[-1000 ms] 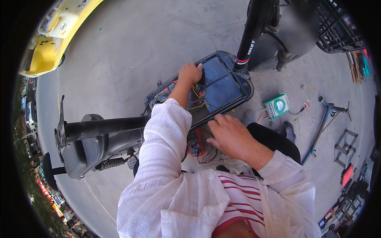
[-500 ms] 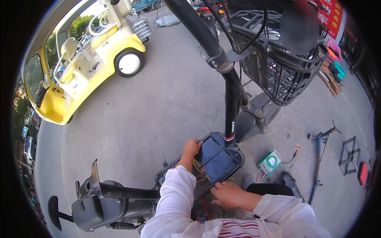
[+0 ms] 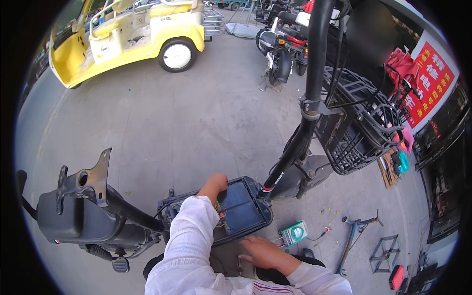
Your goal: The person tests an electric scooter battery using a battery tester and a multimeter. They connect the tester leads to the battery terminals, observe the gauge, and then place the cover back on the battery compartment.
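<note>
An electric scooter's floor compartment (image 3: pixel 269 216) lies uncovered in front of me. A flat dark battery (image 3: pixel 239 207) sits inside it, with red and yellow wires (image 3: pixel 221 216) at its left end. My left hand (image 3: pixel 215 184) is at the compartment's far rim, its fingers bent over and mostly hidden. On the near side my right hand (image 3: pixel 267 252) hovers just off the rim, palm down, fingers stretched and thumb apart, holding nothing that I can see. The black steering column (image 3: pixel 300 142) rises from the compartment's right end.
A green-and-white meter (image 3: pixel 293 233) with a clip lead lies right of the compartment. Beyond it are a blue metal frame piece (image 3: pixel 350 241), a metal stand (image 3: pixel 385 253) and a red box (image 3: pixel 396 277). The scooter's basket (image 3: pixel 361 123), a yellow three-wheeler (image 3: pixel 147 42) and parked scooters (image 3: pixel 281 59) stand farther off.
My right hand has come off the compartment's near rim and its fingers have straightened. My left hand stays at the far rim. The whole view has shifted, showing more of the right side.
</note>
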Tool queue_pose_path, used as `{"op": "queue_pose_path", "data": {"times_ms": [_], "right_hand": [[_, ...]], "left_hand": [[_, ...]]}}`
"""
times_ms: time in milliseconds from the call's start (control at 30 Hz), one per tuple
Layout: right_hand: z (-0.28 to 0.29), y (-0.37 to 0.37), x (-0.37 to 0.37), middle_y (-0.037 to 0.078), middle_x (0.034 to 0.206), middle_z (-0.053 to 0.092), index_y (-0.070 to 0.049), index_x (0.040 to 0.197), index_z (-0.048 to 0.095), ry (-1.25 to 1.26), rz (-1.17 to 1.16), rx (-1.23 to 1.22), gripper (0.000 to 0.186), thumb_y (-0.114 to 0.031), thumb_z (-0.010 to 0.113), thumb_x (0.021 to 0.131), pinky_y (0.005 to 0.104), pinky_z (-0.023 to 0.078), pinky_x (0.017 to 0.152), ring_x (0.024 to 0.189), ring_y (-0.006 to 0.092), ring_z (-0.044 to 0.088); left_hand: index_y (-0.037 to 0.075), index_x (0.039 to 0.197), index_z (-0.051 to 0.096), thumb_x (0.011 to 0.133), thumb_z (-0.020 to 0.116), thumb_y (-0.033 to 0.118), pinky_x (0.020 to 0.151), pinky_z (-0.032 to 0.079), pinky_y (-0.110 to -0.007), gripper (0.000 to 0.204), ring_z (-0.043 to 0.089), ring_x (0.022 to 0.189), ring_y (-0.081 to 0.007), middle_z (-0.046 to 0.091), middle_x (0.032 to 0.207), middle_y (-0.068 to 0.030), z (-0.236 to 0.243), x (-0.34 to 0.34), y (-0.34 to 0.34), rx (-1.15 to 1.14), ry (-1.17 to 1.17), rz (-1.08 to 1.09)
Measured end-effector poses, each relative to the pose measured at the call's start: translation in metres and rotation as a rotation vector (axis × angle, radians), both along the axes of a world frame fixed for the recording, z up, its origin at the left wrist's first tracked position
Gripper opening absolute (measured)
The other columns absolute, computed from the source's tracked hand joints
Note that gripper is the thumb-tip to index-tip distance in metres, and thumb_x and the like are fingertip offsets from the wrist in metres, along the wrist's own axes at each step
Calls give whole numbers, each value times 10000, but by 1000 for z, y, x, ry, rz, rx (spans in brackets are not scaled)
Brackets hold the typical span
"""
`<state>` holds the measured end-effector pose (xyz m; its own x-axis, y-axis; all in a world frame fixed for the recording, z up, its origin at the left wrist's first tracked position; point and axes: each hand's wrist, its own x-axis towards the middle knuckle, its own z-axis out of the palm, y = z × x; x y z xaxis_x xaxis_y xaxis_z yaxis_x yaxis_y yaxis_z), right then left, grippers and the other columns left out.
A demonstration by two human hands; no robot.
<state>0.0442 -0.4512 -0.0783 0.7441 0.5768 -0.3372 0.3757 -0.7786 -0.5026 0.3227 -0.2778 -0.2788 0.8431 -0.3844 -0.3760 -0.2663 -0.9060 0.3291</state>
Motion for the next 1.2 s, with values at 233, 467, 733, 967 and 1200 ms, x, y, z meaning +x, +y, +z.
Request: {"op": "queue_pose_path", "data": {"times_ms": [233,467,733,967,1200], "right_hand": [[-10,9,3,220,1082,590,2,1154,564,66,13,-86,472,-377,630,880,463,486,864,1022,400,584],[21,26,-2,199,1034,586,10,1102,558,-9,48,-4,423,-323,664,863,460,486,830,977,382,589],[78,1,-21,151,985,578,0,1087,548,-300,-102,224,410,-312,672,850,406,488,769,925,322,599],[80,-28,-32,139,951,591,-9,1071,547,-257,-228,309,407,-327,671,850,408,502,734,895,311,618],[74,-46,-42,137,901,597,-25,949,553,-298,-239,367,375,-351,691,827,415,506,708,848,313,630]], "left_hand": [[77,984,739,795,666,290,865,534,-426,294,659,1003,-333,700,1058,-146,31,-5,-3,-16,4,19],[88,1015,732,812,688,358,870,529,-427,340,650,1020,-341,697,1066,-145,13,2,-4,23,35,15],[122,1074,709,786,603,150,855,519,-438,308,644,987,-372,688,1041,-172,6,6,2,8,63,-225],[183,1297,556,839,545,62,884,512,-437,474,616,1062,-359,624,1185,-158,43,-43,-16,50,-200,-149],[285,1355,488,892,489,89,895,511,-427,503,615,1095,-344,608,1216,-132,66,-55,-7,300,-114,-254]]}}
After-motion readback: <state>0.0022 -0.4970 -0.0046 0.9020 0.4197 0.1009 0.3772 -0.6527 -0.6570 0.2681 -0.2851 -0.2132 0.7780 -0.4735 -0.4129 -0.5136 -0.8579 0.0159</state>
